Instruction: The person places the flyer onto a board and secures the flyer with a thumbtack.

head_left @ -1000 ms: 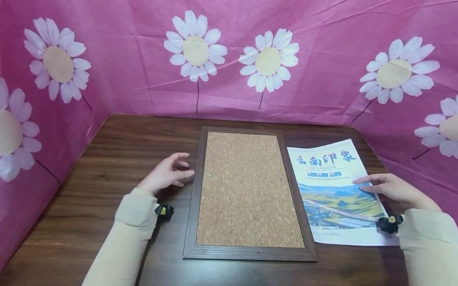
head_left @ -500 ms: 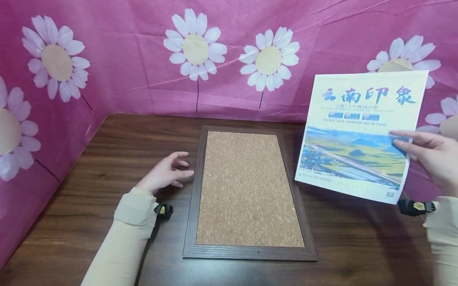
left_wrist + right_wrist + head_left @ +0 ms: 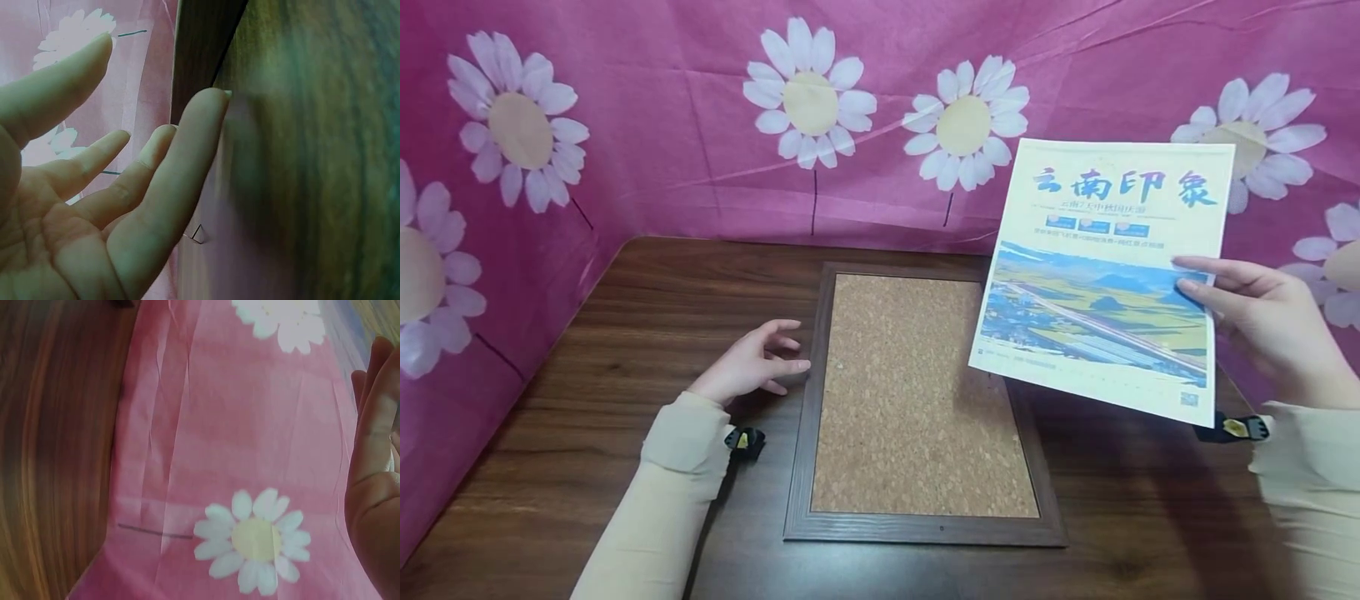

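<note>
In the head view, a corkboard (image 3: 917,433) with a dark wooden frame lies on the table. My right hand (image 3: 1255,304) pinches the right edge of a printed poster sheet (image 3: 1097,300), thumb in front. The sheet, with blue lettering above a landscape picture, is raised off the table and covers the board's upper right edge. My left hand (image 3: 748,362) rests by the board's left side, fingers loosely bent and holding nothing. The left wrist view shows this hand (image 3: 125,194) with its fingers spread near the board's edge. Part of my right hand (image 3: 378,469) appears in the right wrist view.
The brown wooden table (image 3: 625,350) extends around the board. A pink cloth (image 3: 685,150) printed with white daisies hangs along its back and sides. A small bent wire or hook (image 3: 197,234) shows in the left wrist view.
My right hand has lifted the poster from the table right of the board, then carried it left until it overlaps the frame. My left hand has hardly moved.
</note>
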The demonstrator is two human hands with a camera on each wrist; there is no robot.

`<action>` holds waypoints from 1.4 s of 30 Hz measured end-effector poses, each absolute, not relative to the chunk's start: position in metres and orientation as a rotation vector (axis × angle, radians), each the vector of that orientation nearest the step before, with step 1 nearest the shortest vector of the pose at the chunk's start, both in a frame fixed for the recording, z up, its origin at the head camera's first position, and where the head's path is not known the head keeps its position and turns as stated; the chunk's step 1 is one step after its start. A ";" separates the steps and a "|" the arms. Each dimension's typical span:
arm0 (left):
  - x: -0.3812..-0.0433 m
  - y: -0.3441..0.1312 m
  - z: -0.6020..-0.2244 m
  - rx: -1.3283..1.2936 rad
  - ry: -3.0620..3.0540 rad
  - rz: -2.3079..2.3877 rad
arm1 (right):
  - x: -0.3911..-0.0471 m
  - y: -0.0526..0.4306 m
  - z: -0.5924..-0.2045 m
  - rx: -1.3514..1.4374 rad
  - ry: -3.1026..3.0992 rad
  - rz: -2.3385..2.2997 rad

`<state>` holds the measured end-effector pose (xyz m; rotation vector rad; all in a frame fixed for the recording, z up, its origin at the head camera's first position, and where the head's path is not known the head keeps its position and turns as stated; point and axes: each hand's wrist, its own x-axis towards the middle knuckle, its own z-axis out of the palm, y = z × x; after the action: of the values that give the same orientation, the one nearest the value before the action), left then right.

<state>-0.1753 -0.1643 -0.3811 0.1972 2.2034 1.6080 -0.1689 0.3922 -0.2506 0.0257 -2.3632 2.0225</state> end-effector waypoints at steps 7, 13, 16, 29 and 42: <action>-0.174 -0.165 -0.383 0.218 2.162 1.638 | -0.168 0.371 -0.260 0.033 -2.345 2.082; -0.173 -0.163 -0.384 0.210 2.148 1.621 | -0.166 0.356 -0.271 0.026 -2.435 1.942; -0.173 -0.162 -0.385 0.207 2.134 1.609 | -0.165 0.349 -0.278 0.050 -2.438 1.988; -0.173 -0.161 -0.386 0.253 2.147 1.529 | -0.159 0.316 -0.301 0.060 -2.580 1.942; -0.175 -0.160 -0.388 0.272 2.209 1.457 | -0.162 0.292 -0.331 0.115 -2.698 2.063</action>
<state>-0.1747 -0.1596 -0.3885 0.2719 2.2086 1.4572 -0.1617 0.2924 -0.3313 0.1154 -2.6978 2.0628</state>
